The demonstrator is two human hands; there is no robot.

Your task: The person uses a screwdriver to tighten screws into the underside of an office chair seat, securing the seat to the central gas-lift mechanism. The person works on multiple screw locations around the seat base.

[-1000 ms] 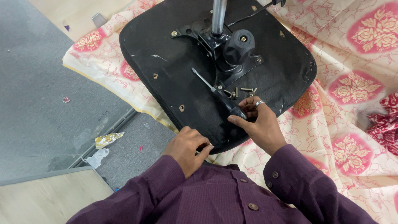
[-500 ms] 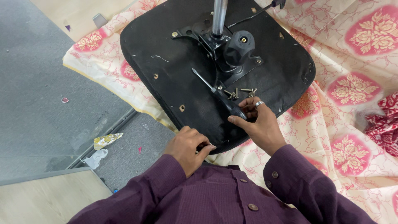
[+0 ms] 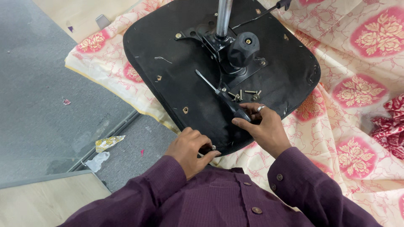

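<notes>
An upturned black chair seat point(image 3: 189, 80) lies on a floral cloth, its metal post point(image 3: 223, 17) and black knob point(image 3: 243, 48) sticking up from the mounting plate. My right hand point(image 3: 263, 128) rests on the seat with its fingers around the dark handle of a screwdriver point(image 3: 223, 98), whose shaft points up and left. Several loose screws point(image 3: 244, 94) lie just beyond it. My left hand point(image 3: 189, 147) is at the near edge of the seat, pinching a small screw point(image 3: 213, 148) between thumb and fingers.
The cream and pink floral cloth point(image 3: 357, 84) spreads right and behind the seat. Grey carpet point(image 3: 38, 84) lies left, with a crumpled gold wrapper point(image 3: 108, 143) and a white scrap point(image 3: 96, 162). A wooden floor strip point(image 3: 42, 201) shows at lower left.
</notes>
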